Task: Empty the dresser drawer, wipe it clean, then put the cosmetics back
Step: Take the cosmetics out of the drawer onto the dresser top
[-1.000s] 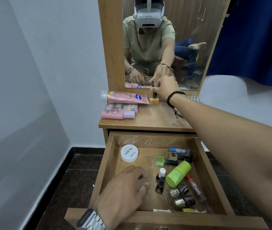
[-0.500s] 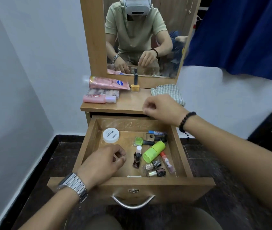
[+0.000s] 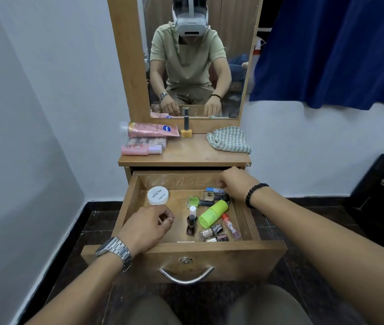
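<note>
Four items sit on the dresser top; most cosmetics remain in the drawer, unwiped. Right hand at 2 o'clock curls onto a small bottle, grip unclear; left hand at 8, loosely curled, empty

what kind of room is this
Most likely a bedroom or dressing corner at home: a small wooden dresser with a tall mirror, its open drawer holding nail polish and other cosmetics, and a blue curtain beside it.
</note>
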A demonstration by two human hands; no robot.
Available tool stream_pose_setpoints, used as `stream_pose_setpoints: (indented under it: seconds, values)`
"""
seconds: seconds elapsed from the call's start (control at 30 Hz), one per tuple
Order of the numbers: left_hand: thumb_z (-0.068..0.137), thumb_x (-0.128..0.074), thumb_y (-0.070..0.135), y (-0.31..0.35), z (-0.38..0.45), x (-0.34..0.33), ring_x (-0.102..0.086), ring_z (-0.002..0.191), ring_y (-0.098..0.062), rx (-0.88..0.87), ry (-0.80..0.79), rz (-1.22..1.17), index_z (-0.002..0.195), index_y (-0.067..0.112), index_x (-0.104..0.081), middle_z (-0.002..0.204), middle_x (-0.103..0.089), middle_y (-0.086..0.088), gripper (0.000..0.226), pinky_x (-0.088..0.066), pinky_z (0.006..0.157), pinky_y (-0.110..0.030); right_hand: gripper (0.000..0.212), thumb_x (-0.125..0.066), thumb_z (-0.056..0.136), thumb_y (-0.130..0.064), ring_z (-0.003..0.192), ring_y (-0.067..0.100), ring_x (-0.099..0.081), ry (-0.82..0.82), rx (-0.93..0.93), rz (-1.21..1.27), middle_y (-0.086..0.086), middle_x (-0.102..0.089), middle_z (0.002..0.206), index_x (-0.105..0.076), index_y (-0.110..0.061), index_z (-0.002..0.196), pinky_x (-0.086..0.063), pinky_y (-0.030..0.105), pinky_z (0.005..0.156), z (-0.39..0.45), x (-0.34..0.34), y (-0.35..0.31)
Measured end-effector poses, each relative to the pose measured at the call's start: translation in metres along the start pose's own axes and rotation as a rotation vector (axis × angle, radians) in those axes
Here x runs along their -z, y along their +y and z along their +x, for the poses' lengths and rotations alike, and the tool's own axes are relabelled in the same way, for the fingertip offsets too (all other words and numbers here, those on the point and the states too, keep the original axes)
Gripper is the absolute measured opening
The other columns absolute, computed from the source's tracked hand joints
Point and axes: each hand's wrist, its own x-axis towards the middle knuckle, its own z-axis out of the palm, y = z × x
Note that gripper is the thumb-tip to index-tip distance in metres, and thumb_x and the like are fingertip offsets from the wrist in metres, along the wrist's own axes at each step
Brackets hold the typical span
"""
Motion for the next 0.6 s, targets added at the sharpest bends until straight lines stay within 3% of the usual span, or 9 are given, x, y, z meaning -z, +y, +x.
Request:
stream_pose_setpoints:
  seconds: [0.13,0.43,0.6]
  values:
    - [0.093,-0.053,0.037,0.000,0.000,0.000,-0.060,0.084,-0.004,-0.001,-0.004,0.009,0.098,0.033,-0.066,0.093,-0.067,0.015,0.014,-0.051,0.075,-0.028,0.025,-0.057,0.089,-0.003,0.101,0.031,-0.062,0.003,-0.039,-0.013,0.015,-0.064,0.112,-0.065,-0.005,0.112,-0.048,0.031,0.078,0.006,-0.011,0.006]
    - [0.093,-0.053,0.036,0.000,0.001,-0.001,-0.060,0.084,-0.003,0.005,-0.009,0.009,0.097,0.033,-0.066,0.094,-0.067,0.016,0.014,-0.052,0.077,-0.029,0.022,-0.055,0.086,0.000,0.096,0.030,-0.062,-0.014,-0.058,0.043,0.010,-0.062,0.110,-0.067,-0.014,0.097,-0.051,0.033,0.078,0.003,-0.019,0.010]
    - [0.093,-0.053,0.034,0.000,0.001,-0.001,-0.060,0.086,-0.003,-0.004,-0.003,0.000,0.098,0.032,-0.066,0.095,-0.067,0.017,0.015,-0.052,0.078,-0.028,0.011,-0.055,0.083,0.000,0.085,0.027,-0.060,0.111,-0.027,-0.013,0.009,-0.064,0.093,-0.064,-0.006,0.085,-0.045,0.031,0.063,-0.006,-0.013,-0.002]
